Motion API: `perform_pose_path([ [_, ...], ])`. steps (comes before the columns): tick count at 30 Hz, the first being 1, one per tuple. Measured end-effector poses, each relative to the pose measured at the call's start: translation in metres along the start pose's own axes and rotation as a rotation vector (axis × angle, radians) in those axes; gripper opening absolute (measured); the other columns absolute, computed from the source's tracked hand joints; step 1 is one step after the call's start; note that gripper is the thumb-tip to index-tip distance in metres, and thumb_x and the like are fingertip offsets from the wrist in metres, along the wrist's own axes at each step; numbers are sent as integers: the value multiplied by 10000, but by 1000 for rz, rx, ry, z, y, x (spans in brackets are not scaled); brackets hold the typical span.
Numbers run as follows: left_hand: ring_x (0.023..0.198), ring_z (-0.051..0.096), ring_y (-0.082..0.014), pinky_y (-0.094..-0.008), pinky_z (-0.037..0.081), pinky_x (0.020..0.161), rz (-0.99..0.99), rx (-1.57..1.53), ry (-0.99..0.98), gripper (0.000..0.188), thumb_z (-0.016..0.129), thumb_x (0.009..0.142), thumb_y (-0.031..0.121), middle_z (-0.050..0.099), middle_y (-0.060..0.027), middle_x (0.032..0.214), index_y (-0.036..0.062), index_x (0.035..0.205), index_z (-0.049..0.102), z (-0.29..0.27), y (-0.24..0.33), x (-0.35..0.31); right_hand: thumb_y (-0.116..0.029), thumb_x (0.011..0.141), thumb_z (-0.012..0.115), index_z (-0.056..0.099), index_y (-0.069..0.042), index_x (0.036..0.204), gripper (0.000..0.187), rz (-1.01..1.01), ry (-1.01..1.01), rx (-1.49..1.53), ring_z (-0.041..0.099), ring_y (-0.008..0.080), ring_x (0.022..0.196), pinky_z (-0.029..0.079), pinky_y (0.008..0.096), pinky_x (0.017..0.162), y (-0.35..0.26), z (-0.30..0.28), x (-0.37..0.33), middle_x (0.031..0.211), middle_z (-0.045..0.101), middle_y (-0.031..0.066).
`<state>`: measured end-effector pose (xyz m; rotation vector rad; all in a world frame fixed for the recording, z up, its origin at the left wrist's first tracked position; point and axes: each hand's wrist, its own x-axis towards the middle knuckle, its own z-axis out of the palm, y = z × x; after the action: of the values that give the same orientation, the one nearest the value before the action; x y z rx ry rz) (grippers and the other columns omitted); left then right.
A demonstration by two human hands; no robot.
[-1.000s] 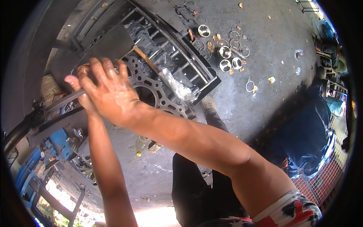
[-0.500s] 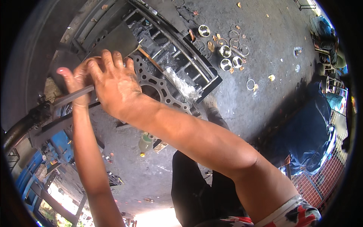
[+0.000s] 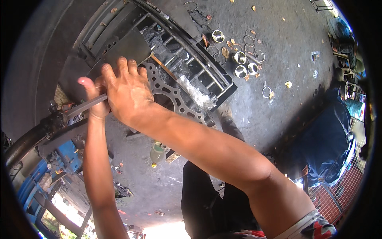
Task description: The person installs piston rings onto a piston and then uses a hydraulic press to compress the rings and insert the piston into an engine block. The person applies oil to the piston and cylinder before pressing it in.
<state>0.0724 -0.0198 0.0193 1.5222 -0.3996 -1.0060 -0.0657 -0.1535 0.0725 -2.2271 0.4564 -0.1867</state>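
My right hand [image 3: 129, 93] lies back up over the engine part, its fingers stretched out and a little apart. Their tips reach the lower edge of a dark flat panel [image 3: 129, 49]. Partly behind it is my left hand [image 3: 95, 97], thumb sticking out; its other fingers are mostly hidden. A flat grey metal bar [image 3: 85, 106] crosses in front of the left palm and ends by the heel of my right hand. Beside my right wrist, a grey plate with round and oval holes [image 3: 179, 104], like a head gasket, surrounds a large round opening.
A thin brown stick [image 3: 164, 65] and crumpled clear plastic [image 3: 197, 93] lie beyond the plate. Several shiny pistons [image 3: 240, 57] and thin rings [image 3: 266, 92] are on the grey floor. A green bottle [image 3: 157, 153] stands below. A dark blue cover [image 3: 322, 139] drapes something at right.
The whole view has shifted slightly, so things sit lower and farther right. My left thumb has come closer to my right hand. My right hand keeps much the same pose.
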Motion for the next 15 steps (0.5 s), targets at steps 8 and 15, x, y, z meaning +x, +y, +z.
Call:
perform_pose_path([
  [8, 1211, 582, -236, -373, 398, 1105, 78, -283, -293, 1246, 150, 784, 989, 635, -134, 1328, -41, 1342, 572, 8, 9, 0, -144, 837, 711, 405, -59, 1445, 687, 30, -85, -67, 413, 453, 1387, 382, 555, 1102, 1, -4, 2, 1471, 394, 285],
  [15, 1160, 571, -220, -378, 378, 1104, 190, -67, 106, 1191, 155, 835, 951, 652, -105, 1197, 0, 1476, 477, 7, 11, -8, -190, 873, 701, 403, -50, 1473, 684, -82, -148, -142, 376, 437, 1427, 338, 579, 1146, -6, -19, -5, 1533, 335, 300],
])
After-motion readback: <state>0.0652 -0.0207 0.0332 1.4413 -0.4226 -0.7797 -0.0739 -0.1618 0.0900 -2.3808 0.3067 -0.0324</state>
